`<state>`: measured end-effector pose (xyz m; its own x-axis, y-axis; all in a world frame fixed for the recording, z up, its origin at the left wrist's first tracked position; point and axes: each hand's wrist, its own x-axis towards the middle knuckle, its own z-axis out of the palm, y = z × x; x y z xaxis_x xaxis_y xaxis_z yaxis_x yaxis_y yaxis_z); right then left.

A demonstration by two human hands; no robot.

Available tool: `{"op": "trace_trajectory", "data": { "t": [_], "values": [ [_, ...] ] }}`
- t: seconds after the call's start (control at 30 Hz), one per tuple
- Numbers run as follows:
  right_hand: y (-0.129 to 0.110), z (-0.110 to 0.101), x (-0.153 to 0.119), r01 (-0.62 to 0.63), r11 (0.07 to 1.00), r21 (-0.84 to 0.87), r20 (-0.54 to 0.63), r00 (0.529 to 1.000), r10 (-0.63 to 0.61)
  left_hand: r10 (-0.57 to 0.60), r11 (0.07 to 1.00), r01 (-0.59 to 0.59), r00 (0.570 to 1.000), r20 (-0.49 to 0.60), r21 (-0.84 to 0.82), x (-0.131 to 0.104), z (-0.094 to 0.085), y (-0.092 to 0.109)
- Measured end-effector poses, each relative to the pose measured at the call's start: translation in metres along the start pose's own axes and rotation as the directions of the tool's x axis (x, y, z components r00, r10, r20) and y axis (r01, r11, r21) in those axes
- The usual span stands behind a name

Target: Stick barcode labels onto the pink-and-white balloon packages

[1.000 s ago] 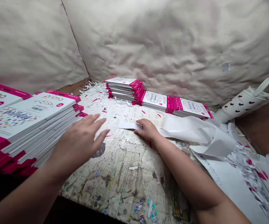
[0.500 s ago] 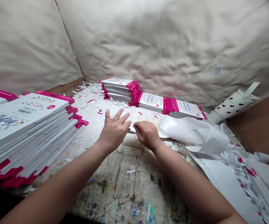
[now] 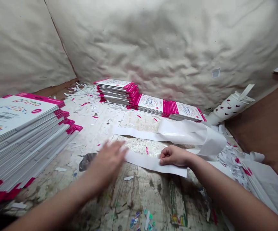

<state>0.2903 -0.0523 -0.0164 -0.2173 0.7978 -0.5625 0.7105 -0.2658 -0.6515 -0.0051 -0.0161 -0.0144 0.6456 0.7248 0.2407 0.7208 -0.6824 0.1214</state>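
My right hand [image 3: 174, 156] is closed in a pinch on a white paper strip [image 3: 142, 162], which lies low across the worn table. The strip's right end sticks out past my wrist. Near its left end is my left hand [image 3: 111, 160], smeared by motion; whether it grips the strip cannot be made out. A dark translucent scrap [image 3: 86, 161] lies beside that hand. Behind both hands runs a second white strip [image 3: 136, 133], which leads right into a loose, curled length of glossy white paper [image 3: 189, 132].
At left rises a tall stack of pink-edged printed cards [image 3: 33, 134]. More card stacks [image 3: 117, 93] stand along the back wall. A white tumbler with hearts [image 3: 232, 107] leans at right. Paper shreds [image 3: 81, 93], sequins [image 3: 135, 220] and bundled white packs [image 3: 256, 186] are about.
My right hand has come nearer and to the right, now with a separate paper strip in its pinch. The left hand has moved down and left. The view has turned slightly right.
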Motion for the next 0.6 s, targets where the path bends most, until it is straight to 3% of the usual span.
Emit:
{"op": "trace_trajectory", "data": {
  "t": [0.03,0.1,0.17,0.23,0.37,0.47,0.6],
  "values": [
    [-0.003,0.000,0.002,-0.018,0.999,-0.044,-0.014,1.000,0.018,0.132,0.991,-0.131,0.989,0.063,-0.021,-0.007,0.009,0.014],
    [-0.016,-0.004,0.005,-0.051,0.982,-0.182,-0.101,0.994,0.033,0.261,0.965,-0.248,0.943,0.209,-0.086,-0.018,0.020,0.033],
    [-0.042,-0.013,0.012,-0.057,0.914,-0.401,-0.270,0.961,-0.059,0.253,0.965,-0.221,0.927,0.278,-0.139,-0.023,0.024,0.040],
    [-0.080,-0.028,0.030,-0.040,0.784,-0.619,-0.403,0.874,-0.273,0.215,0.967,-0.165,0.935,0.282,-0.193,-0.023,0.023,0.037],
    [-0.171,-0.061,0.104,0.046,0.586,-0.809,-0.406,0.678,-0.613,0.209,0.952,-0.150,0.956,0.206,-0.268,-0.019,0.019,0.025],
    [-0.225,-0.083,0.167,0.053,0.559,-0.827,-0.397,0.649,-0.649,0.240,0.940,-0.204,0.965,0.103,-0.275,-0.019,0.030,0.018],
    [-0.253,-0.106,0.222,0.040,0.564,-0.825,-0.388,0.686,-0.616,0.266,0.936,-0.298,0.948,-0.177,-0.187,-0.020,0.065,0.013]
  ]
}}
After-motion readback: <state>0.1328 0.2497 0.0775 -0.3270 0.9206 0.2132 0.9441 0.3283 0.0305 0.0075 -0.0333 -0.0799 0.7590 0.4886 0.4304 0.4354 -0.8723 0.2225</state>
